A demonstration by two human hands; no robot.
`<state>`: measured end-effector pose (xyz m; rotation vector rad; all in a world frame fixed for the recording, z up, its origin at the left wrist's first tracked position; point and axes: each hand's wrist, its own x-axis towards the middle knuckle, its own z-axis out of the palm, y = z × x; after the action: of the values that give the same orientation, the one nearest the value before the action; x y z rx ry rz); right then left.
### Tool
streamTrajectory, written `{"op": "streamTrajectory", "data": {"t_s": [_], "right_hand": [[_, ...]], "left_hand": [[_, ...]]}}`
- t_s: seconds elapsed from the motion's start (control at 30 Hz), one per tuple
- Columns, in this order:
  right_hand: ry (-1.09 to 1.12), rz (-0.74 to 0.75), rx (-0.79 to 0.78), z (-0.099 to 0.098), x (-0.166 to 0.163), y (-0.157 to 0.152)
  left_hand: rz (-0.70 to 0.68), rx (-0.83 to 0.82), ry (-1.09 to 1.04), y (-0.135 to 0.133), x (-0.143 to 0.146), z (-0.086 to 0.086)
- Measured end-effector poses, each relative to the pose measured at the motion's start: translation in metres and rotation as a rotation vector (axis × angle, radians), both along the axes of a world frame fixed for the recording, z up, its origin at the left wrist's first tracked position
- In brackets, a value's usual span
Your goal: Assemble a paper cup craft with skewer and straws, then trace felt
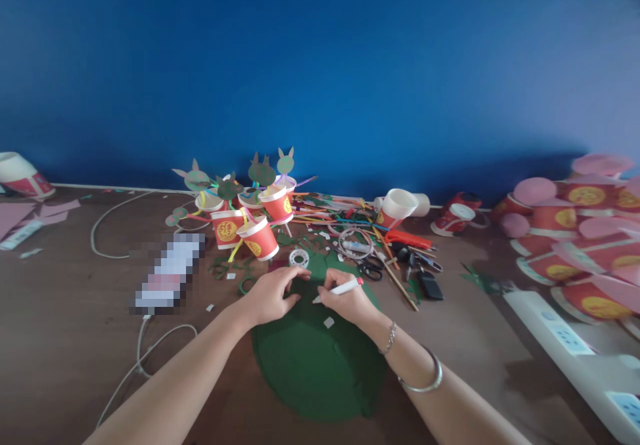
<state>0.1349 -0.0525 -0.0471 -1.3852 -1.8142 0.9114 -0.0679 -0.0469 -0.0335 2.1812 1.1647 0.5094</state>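
A white marker pen with a red end (350,286) is pinched in my right hand (341,301), its tip pointing down and left towards a large sheet of green paper (315,368). My left hand (273,295) rests on the upper left of that sheet, fingers curved and thumb apart, with nothing visible in it. Between the wrists a small white paper scrap (329,323) lies on the green. Just beyond my left fingertips is a white tape roll (299,257). Black-handled scissors (371,269) lie past my right hand.
Red paper cups with rabbit-like heads (257,237) stand at the back. Coloured sticks (320,211) lie beside a plain cup (397,209). Several pink-trimmed cups (553,218) are at right, behind a white power strip (550,338). A pixelated, phone-like device (173,271) lies left, cable attached.
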Motion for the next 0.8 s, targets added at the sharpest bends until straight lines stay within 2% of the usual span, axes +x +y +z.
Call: {"op": "streamTrajectory", "data": {"t_s": [0.8], "right_hand": [[-0.025,-0.036,0.027,-0.0034,0.0013,0.0012]], "left_hand": [[-0.008,0.007,0.002,-0.0002,-0.0001,0.0001]]}}
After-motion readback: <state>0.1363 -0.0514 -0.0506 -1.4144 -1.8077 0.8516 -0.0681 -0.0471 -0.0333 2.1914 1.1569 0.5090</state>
